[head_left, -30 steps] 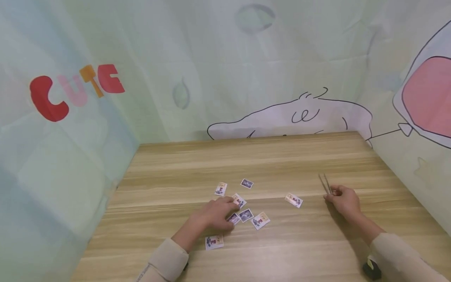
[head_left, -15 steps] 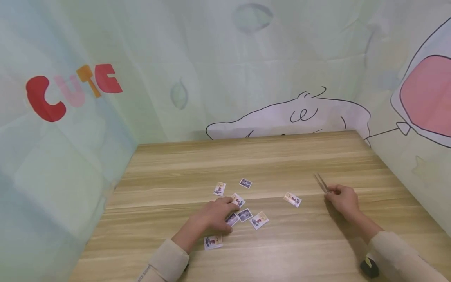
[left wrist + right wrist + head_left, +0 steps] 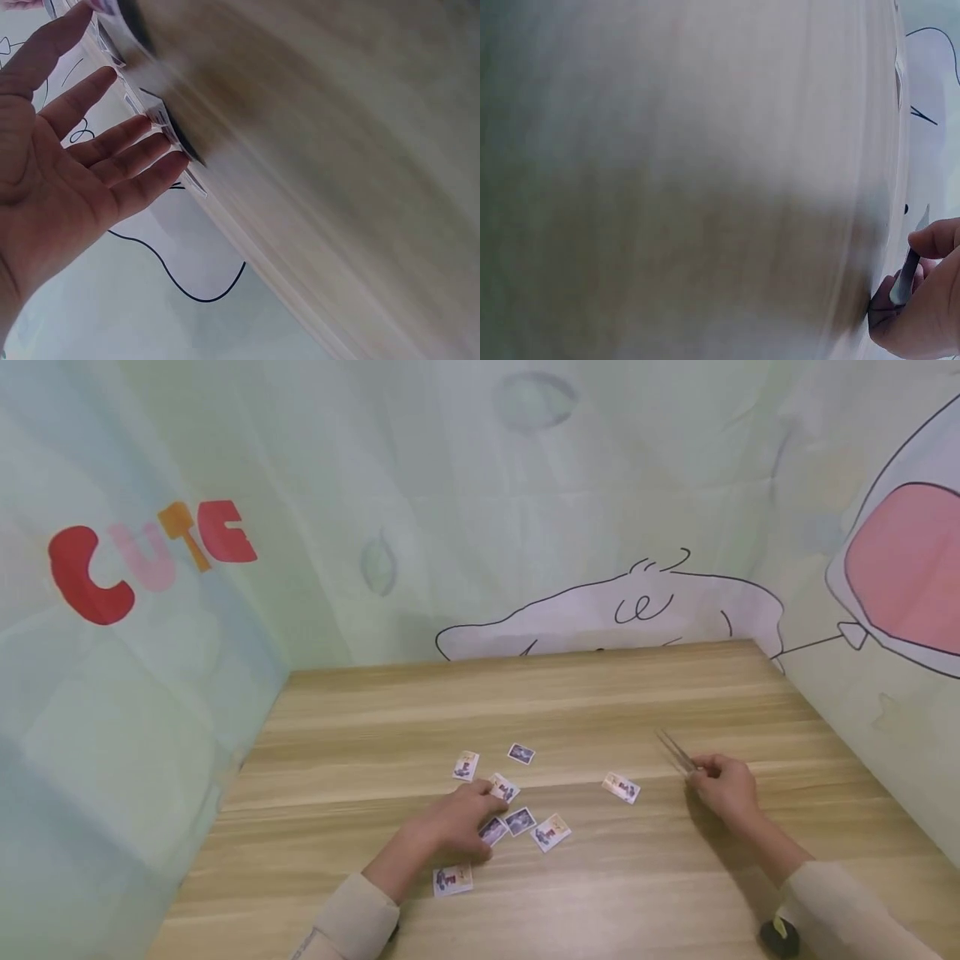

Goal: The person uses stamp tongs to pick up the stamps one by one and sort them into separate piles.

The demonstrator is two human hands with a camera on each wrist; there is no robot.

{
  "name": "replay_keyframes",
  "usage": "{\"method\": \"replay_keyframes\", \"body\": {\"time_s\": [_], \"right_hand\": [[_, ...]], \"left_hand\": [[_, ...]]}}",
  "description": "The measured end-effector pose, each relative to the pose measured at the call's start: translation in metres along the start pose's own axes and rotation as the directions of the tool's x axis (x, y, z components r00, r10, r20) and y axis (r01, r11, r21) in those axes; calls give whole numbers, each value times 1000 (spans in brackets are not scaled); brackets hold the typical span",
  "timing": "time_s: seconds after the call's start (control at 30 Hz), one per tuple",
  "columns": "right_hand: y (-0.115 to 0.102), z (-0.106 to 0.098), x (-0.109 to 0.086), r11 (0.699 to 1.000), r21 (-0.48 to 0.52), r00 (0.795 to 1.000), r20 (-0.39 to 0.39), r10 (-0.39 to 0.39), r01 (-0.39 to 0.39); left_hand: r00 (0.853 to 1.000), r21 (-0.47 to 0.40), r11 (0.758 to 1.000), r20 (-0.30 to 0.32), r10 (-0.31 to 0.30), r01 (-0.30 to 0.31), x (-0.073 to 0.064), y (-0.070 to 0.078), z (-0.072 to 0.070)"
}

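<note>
My left hand point(image 3: 465, 821) lies low over the left cluster of small printed cards, palm down. Its fingertips are right at a light card point(image 3: 506, 787), and the thumb is beside a purple card point(image 3: 492, 832). In the left wrist view the fingers point(image 3: 112, 142) are loosely extended, with nothing gripped. To the right, my right hand point(image 3: 727, 789) pinches metal tweezers point(image 3: 677, 752) between thumb and fingers, their slim tips pointing forward and left over the table. The right wrist view shows part of the tweezers point(image 3: 906, 277) in the grip.
Near the left hand lie another purple card point(image 3: 520, 821), a light card point(image 3: 551, 832), and one closer to me point(image 3: 453, 879). Farther back are a light card point(image 3: 466, 766) and a small dark card point(image 3: 521, 753). A lone card point(image 3: 621, 787) lies between the hands. Printed cloth walls point(image 3: 337, 610) border the wooden table point(image 3: 600, 893).
The tweezers' tips have come closer together and swung left, while the right hand has stayed nearly in place. The left hand and the cards keep their positions; the head view has shifted slightly.
</note>
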State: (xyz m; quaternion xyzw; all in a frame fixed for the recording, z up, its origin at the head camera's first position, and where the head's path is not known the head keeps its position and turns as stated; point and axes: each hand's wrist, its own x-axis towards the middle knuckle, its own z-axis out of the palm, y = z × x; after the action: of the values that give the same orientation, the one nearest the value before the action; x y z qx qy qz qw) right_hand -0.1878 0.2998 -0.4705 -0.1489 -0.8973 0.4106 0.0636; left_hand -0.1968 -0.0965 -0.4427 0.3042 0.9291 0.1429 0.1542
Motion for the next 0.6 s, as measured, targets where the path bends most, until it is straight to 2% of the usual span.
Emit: {"method": "replay_keyframes", "body": {"time_s": [0.2, 0.4, 0.6], "right_hand": [[0, -2, -3, 1000, -18, 1000, -25, -18, 18], [-4, -6, -8, 999, -19, 999, 0, -34, 34], [-6, -10, -8, 991, -23, 991, -20, -131, 130]], "left_hand": [[1000, 0, 1000, -8, 21, -21, -1, 0, 2], [999, 13, 999, -3, 34, -34, -2, -1, 4], [1000, -2, 1000, 1, 25, -25, -1, 0, 3]]}}
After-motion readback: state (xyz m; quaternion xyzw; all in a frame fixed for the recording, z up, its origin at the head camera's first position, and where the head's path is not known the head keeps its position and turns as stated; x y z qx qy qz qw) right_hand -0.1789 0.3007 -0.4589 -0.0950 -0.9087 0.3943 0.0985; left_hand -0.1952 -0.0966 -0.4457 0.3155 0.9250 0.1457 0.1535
